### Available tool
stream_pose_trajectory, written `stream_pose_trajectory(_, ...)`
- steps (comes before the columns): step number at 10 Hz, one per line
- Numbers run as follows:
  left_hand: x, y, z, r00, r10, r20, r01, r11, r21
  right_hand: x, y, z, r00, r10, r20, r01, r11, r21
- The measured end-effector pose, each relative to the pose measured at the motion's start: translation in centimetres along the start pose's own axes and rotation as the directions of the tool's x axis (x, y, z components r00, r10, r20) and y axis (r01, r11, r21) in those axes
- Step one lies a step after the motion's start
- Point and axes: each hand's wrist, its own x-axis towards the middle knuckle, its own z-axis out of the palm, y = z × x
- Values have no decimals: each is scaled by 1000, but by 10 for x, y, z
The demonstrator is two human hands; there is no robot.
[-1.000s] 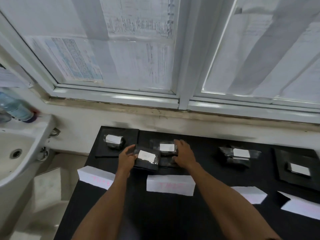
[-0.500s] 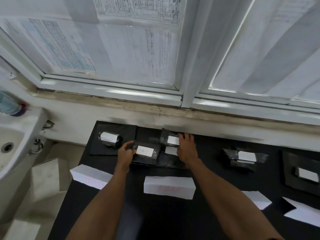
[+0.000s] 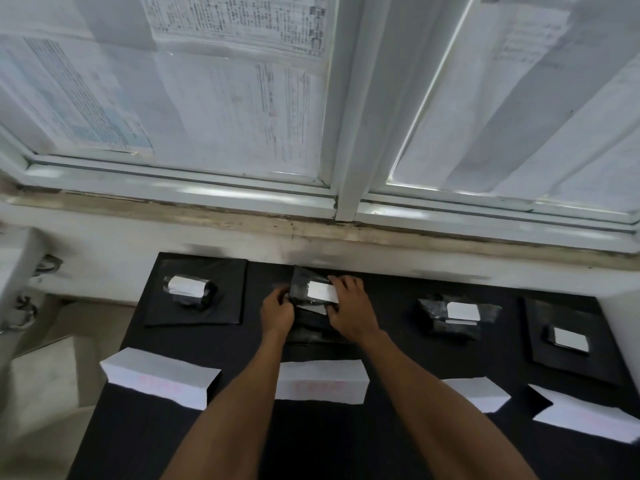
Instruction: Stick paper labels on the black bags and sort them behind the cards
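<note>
Head view: a person at a black surface (image 3: 242,438) under a papered window handles a black bag (image 3: 302,284) bearing a white paper label (image 3: 322,292). The bag is at the far middle of the surface, tipped up on a low pile of other bags (image 3: 311,332), directly behind the middle card (image 3: 322,381).

The left hand (image 3: 277,308) has its fingers curled against the bag's left edge. The right hand (image 3: 349,311) grips the right edge, fingertips lying over the end of the label.

The wrapping looks thin, glossy and crinkled, so the bag is probably light, soft and somewhat slippery, and its loose film is likely to give under a pinch. The surest hold appears to be on the firmer packed body at both short ends, as here, not on the slack film or the label, whose paper corner could lift or crease if rubbed.

More labelled bags lie sorted: one at far left (image 3: 188,291) behind the left card (image 3: 159,379), one to the right (image 3: 453,317) behind a third card (image 3: 478,393), and one at far right (image 3: 568,339) behind the fourth card (image 3: 588,417). The red writing on the cards is too faint to read.
</note>
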Motion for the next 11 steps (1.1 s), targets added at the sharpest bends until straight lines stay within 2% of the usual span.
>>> stream_pose_trajectory(1, 0, 6, -6, 988, -103, -114, 98, 994, -52, -2, -8, 11, 999, 4, 32, -4, 1000, 6)
stream_pose_trajectory(2, 0, 9, -13, 988, -85, -128, 77, 995, -68, -3, -12, 17, 998, -15, 67, 18, 999, -41)
stream_pose_trajectory(3, 0, 3, -20, 1000, 14, -8, -14, 999, 44, -3, -15, 18, 994, 21, 103, -15, 998, -63)
stream_pose_trajectory(4, 0, -4, -20, 999, 31, 24, -33, 997, 74, -4, -15, 18, 990, 67, 126, -55, 993, -102)
stream_pose_trajectory(5, -7, -3, -18, 1000, 19, 11, -20, 997, 71, -6, -13, 19, 981, 81, 175, -59, 991, -124)
stream_pose_trajectory(8, -17, 7, -21, 999, -12, 36, 9, 996, 91, -10, -18, 18, 985, 63, 161, -36, 985, -166)
stream_pose_trajectory(9, -26, 13, -27, 997, 28, 70, -37, 991, 126, -17, -22, 11, 986, 76, 145, -54, 987, -150)
stream_pose_trajectory(10, -37, 15, -36, 987, 126, 99, -142, 976, 164, -25, -25, 3, 989, 91, 118, -79, 991, -104)
stream_pose_trajectory(11, -54, 26, -48, 965, 218, 144, -244, 951, 189, -40, -36, -14, 983, 171, 68, -170, 985, -8)
